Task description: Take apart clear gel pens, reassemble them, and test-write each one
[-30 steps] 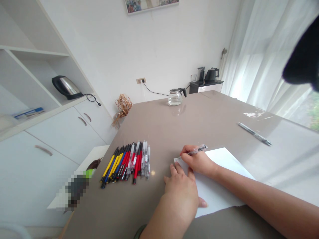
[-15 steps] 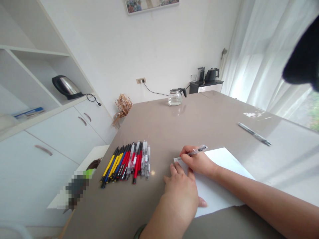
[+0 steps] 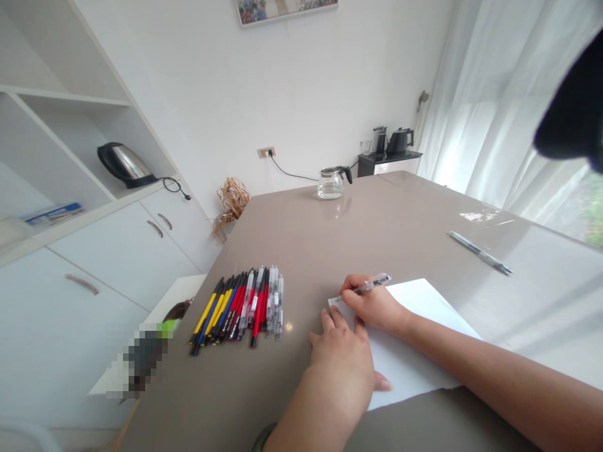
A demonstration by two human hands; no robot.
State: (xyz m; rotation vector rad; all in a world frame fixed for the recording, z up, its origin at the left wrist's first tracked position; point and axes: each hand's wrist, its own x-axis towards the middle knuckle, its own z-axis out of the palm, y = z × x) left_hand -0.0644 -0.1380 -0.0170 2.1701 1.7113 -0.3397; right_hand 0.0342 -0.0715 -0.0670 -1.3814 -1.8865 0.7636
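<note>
My right hand (image 3: 374, 306) is closed around a clear-barrelled pen (image 3: 374, 285), its tip down at the far left corner of a white sheet of paper (image 3: 419, 339). Flat on the sheet's left edge lies my left hand (image 3: 343, 359), fingers stretched out, thumb on the paper. Left of both hands, several pens (image 3: 238, 309) with yellow, blue, red and clear barrels lie side by side in a row on the grey-brown table (image 3: 358, 232).
A single pen (image 3: 480, 253) lies alone on the table at the right. A glass jug (image 3: 332, 182) stands at the far edge. White cabinets and shelves with a kettle (image 3: 123, 164) line the left wall. Curtains hang at the right.
</note>
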